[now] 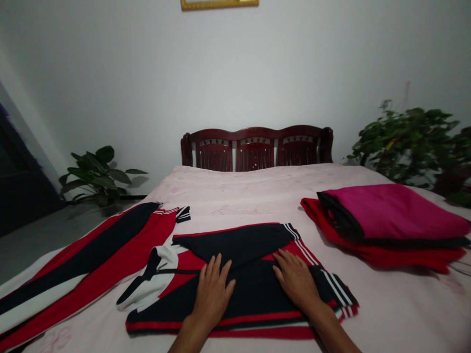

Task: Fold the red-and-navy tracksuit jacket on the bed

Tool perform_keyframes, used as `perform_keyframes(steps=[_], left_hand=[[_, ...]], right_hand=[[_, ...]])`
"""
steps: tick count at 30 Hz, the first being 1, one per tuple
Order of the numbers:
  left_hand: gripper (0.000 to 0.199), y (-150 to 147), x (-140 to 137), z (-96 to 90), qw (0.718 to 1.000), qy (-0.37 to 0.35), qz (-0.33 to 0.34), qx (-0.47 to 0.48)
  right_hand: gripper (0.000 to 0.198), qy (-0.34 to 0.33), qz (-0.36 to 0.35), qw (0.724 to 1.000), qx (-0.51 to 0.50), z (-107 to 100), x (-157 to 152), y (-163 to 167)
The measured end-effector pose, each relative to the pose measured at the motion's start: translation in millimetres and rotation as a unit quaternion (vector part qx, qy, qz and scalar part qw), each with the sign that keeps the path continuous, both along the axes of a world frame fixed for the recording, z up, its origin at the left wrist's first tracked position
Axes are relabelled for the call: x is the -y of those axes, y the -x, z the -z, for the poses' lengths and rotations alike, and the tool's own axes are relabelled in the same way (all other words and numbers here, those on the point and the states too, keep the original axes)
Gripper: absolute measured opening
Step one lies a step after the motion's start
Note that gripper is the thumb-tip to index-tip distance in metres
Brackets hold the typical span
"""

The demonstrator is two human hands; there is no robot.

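Observation:
A folded black, red and white track jacket [253, 245] lies on the pink bed sheet [257, 191] in front of me. My left hand [212, 289] rests flat on its lower middle, fingers slightly spread. My right hand [296, 278] presses flat on the jacket's right half, near the white-striped sleeve cuff [340, 289]. Neither hand grips anything. To the left, matching red and black track trousers [91, 260] lie stretched out diagonally across the bed.
A stack of folded clothes, magenta on top over black and red [390, 220], sits at the right. A dark wooden bench [257, 147] stands against the wall beyond the bed. Potted plants stand at the left [97, 174] and right [412, 142].

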State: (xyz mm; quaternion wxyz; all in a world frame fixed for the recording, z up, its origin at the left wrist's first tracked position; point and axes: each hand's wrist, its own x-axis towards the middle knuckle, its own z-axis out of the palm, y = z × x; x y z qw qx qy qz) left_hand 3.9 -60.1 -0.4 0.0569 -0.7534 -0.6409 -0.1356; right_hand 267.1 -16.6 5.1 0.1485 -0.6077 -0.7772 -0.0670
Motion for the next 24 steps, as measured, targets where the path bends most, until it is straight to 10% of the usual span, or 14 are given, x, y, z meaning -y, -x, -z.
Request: perform_keyframes(steps=[24], left_hand=[[0.049, -0.7, 0.7, 0.6, 1.0, 0.005, -0.005, 0.002]], right_hand=[[0.042, -0.006, 0.004, 1.0, 0.018, 0.8, 0.4, 0.2]])
